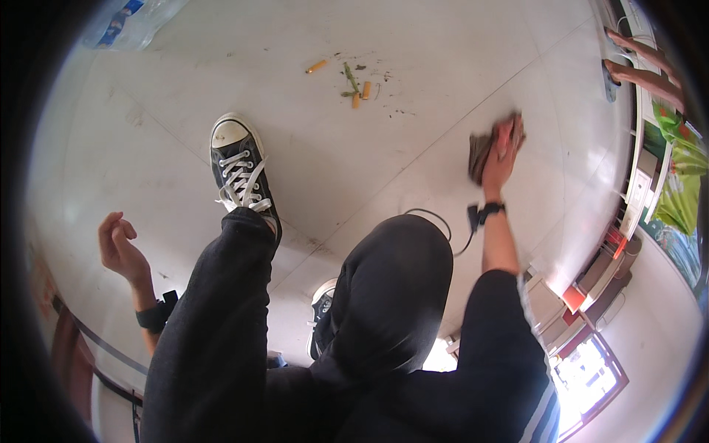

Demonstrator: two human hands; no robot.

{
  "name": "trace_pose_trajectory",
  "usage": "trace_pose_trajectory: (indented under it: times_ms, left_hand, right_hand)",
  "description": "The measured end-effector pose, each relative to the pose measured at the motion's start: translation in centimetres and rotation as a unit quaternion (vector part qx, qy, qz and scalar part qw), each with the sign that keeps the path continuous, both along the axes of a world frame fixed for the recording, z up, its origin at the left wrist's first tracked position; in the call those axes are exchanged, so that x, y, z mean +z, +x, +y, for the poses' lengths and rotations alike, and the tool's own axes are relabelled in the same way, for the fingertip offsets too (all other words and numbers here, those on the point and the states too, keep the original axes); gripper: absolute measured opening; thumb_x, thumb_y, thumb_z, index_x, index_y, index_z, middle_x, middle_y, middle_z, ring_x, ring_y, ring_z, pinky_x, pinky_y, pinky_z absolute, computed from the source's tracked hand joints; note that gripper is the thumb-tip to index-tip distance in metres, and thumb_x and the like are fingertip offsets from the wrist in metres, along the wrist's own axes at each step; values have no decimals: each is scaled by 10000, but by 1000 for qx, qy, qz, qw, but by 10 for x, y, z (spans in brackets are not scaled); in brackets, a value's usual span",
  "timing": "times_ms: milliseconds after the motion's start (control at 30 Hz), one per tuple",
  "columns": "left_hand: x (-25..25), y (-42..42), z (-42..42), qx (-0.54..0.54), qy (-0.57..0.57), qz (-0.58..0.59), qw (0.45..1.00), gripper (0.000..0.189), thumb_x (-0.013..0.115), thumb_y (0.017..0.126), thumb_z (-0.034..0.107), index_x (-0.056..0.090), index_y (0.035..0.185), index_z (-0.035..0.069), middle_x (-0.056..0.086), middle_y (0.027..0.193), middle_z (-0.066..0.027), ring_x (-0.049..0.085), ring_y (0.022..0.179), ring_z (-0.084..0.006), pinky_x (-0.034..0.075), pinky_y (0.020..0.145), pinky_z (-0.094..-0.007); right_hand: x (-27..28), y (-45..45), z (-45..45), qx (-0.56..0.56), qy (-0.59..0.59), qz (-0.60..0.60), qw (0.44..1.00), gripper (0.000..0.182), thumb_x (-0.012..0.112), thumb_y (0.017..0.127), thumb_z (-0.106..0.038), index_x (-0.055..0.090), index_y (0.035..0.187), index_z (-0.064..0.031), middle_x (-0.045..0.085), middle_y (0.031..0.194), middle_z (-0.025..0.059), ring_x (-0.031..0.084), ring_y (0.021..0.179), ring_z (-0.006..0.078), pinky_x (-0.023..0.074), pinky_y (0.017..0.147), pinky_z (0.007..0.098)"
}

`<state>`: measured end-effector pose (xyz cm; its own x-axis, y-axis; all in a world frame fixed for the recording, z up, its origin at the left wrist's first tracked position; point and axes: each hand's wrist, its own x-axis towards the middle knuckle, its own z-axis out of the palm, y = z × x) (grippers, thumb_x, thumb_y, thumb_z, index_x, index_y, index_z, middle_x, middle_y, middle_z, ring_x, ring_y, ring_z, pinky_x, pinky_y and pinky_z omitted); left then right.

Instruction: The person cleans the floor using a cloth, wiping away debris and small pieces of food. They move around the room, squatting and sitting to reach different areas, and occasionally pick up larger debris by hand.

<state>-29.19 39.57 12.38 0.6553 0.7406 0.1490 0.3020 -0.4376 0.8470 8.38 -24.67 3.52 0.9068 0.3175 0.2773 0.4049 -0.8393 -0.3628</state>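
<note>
My right hand presses a brown cloth to the pale tiled floor; motion blurs its fingers. To the left, my left hand hangs loosely curled beside my knee, with nothing seen in it. On the floor ahead lie several orange-tan cigarette butts, a green plant stem and dark crumbs. Each wrist wears a black strap, and a thin cable runs from the right one.
My black canvas sneaker stands left of centre. A clear plastic bottle with a blue label lies at the upper left. Another person's legs are at the upper right, near a green patterned cloth and furniture.
</note>
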Motion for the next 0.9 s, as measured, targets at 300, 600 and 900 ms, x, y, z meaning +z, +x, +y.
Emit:
trace_pose_trajectory:
  times_ms: [300,600,900]
  left_hand:
    - [-11,30,-17,-55,-35,0,998,217,486,999,6,683,1071,-45,524,732,-11,468,651,-88,373,598,-248]
    - [3,34,-8,-25,-11,11,1000,218,467,976,-20,672,1042,-49,517,711,-11,455,634,-81,362,586,-240]
    - [-4,39,-19,-29,-54,-23,998,216,474,966,-31,674,1045,-54,536,716,-10,473,633,-68,370,588,-222]
  right_hand:
    - [-7,-291,-95,-298,-108,158,935,517,494,1063,-269,469,1506,-4,446,1577,215,416,1445,399,365,1185,484]
    - [-34,-209,-49,-329,-102,57,937,434,427,1080,-327,649,1401,-138,413,1640,111,332,1517,342,285,1230,452]
    - [-35,-8,157,-4,-100,-62,993,492,696,885,-250,674,1376,-269,547,1514,111,513,1396,362,488,1082,450]
